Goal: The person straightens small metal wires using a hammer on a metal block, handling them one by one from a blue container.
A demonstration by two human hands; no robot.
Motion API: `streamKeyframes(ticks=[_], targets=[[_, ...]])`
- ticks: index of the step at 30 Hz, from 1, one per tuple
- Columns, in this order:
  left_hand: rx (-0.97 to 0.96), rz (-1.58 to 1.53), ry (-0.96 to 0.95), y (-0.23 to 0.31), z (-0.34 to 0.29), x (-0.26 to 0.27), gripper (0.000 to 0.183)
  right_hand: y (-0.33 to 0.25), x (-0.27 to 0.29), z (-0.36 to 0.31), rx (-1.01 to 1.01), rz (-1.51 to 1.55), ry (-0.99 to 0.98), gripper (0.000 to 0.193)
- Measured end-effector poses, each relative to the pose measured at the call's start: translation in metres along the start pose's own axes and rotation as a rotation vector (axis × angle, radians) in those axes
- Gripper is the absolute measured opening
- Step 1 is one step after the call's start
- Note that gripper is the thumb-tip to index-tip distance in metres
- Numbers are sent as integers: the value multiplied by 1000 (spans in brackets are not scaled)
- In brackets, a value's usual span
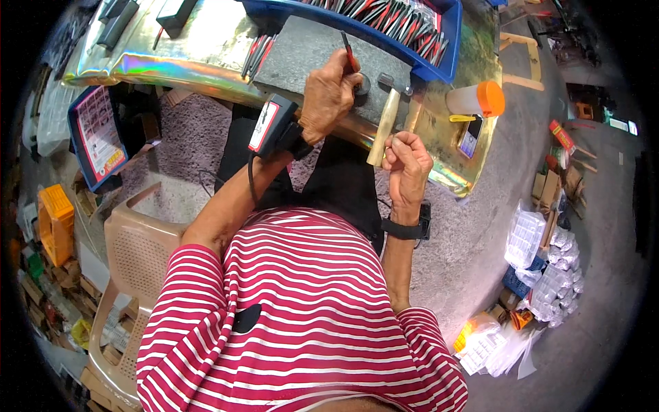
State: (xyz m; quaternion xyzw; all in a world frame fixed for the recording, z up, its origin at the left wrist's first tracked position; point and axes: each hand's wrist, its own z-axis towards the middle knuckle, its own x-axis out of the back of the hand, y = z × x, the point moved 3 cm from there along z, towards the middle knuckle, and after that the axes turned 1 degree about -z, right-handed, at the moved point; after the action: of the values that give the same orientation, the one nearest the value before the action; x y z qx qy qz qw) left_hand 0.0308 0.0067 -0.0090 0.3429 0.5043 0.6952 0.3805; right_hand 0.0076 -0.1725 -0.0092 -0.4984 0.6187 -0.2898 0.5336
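Head view: red-and-black piece [349, 52] in my left fingers [336, 63], pale wooden handle [385, 127] in my right fingers [406, 145]

I have the thin red-and-black piece gripped in my left fingers, its dark end sticking up above the grey stone block [295, 51]. My right fingers are closed around the near end of the pale wooden handle, which slants up and away from me. A dark metal piece [397, 84] sits at its far end, over the block; I can't tell whether the two are joined.

The block rests on the shiny gold counter [220, 31]. More red-and-black pieces [259, 56] lie just beside its left end, and behind it a blue bin [454, 42] holds a whole heap of them. To the right of the block are a jar with an orange lid [476, 100] and, nearer me, a phone [470, 139].

A boxy dark device [272, 124] with a cable is strapped at my left wrist; a black band [402, 229] circles my right one. A beige plastic chair [146, 244] stands to my left.
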Motion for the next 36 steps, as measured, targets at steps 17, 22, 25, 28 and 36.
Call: streamKeyframes(ticks=[17, 22, 25, 28, 36], targets=[[-11, 34, 26, 1, -4, 0, 7, -1, 0, 0, 4, -21, -2, 9], [-35, 46, 26, 1, -4, 0, 8, 0, 0, -1, 5, -17, -3, 10], [-31, 33, 13, 3, -3, -1, 10, -1, 0, -1, 5, -11, -5, 10], [-7, 1, 11, 7, -3, 1, 12, 0, 0, 0, 5, -12, 2, 10], [-202, 172, -66, 15, -2, 0, 14, -1, 0, 1, -3, -10, 3, 11]])
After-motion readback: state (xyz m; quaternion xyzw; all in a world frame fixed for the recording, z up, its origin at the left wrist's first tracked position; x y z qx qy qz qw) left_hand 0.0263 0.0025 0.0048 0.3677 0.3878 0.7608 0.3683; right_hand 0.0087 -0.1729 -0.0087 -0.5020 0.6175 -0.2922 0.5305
